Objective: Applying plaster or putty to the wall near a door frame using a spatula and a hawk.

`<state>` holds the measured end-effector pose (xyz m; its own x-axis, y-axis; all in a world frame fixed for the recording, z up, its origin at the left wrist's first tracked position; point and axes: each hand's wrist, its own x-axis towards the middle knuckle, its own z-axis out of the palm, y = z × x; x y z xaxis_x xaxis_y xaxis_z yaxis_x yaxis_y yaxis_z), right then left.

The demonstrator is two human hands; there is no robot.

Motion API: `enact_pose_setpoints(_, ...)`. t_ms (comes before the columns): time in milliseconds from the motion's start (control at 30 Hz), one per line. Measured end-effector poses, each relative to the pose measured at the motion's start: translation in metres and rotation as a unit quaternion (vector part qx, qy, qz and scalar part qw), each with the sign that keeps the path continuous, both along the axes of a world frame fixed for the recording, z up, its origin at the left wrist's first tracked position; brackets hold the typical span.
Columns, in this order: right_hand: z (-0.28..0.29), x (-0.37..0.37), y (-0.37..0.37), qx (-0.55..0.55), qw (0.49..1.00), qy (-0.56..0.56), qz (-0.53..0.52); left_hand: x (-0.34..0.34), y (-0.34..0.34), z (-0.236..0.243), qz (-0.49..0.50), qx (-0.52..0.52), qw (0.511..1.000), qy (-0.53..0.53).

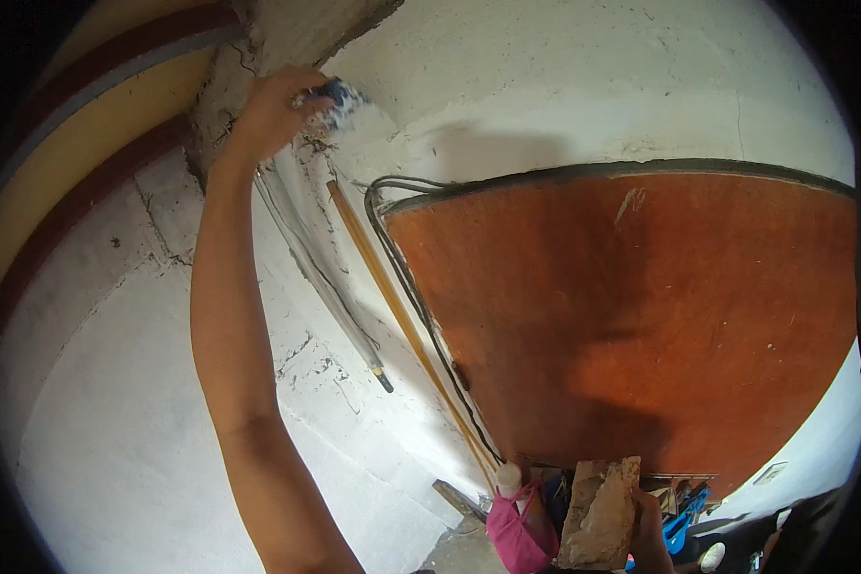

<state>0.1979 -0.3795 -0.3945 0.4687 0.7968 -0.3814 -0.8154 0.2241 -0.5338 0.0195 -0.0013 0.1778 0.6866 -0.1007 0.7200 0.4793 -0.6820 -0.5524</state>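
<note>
My left arm reaches up along the wall, and my left hand [282, 107] is closed on a small dark blue object [339, 99] with white smears. Its exact kind is blurred. It is against the wall, or very near it, beside a rough grey patch [316, 143] where the surface is broken. Low in the view, my right hand [647, 526] grips the right edge of a flat rectangular board [595, 517] crusted with tan and brown material. Most of that hand's fingers are hidden behind the board.
A large reddish-brown panel [622, 316] with dark cables [402, 258] along its edge fills the right. A grey tube [316, 268] and a yellowish wooden strip [383, 277] run down the white wall. A pink bag [521, 536] hangs near the board; blue items [679, 526] lie beyond.
</note>
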Motion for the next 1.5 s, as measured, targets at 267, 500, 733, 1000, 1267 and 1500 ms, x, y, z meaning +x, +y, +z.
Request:
enact_pose_setpoints(267, -0.005, -0.003, 0.003, 0.005, 0.999, -0.034, -0.008, 0.003, 0.003, 0.005, -0.029, -0.066, 0.997, -0.007)
enact_pose_setpoints(500, 0.005, -0.014, 0.012, 0.007, 0.999, -0.041, -0.008, -0.002, -0.003, 0.022, -0.029, -0.17, 0.979, -0.108)
enact_pose_setpoints(733, 0.003, -0.015, 0.013, 0.004, 1.0, -0.007, 0.028, 0.001, 0.008, 0.018, -0.069, 0.001, 0.994, -0.083)
enact_pose_setpoints(1000, -0.009, -0.008, 0.01, 0.003, 1.0, 0.003, 0.014, -0.002, -0.005, 0.014, 0.016, -0.103, 0.992, -0.072)
enact_pose_setpoints(1267, -0.027, -0.003, 0.005, -0.046, 0.999, 0.016, -0.012, -0.02, -0.012, 0.033, -0.022, -0.007, 0.995, -0.101)
enact_pose_setpoints(1500, -0.023, 0.002, -0.001, 0.005, 1.0, 0.008, -0.006, -0.014, 0.01, 0.027, 0.097, -0.017, 0.99, -0.102)
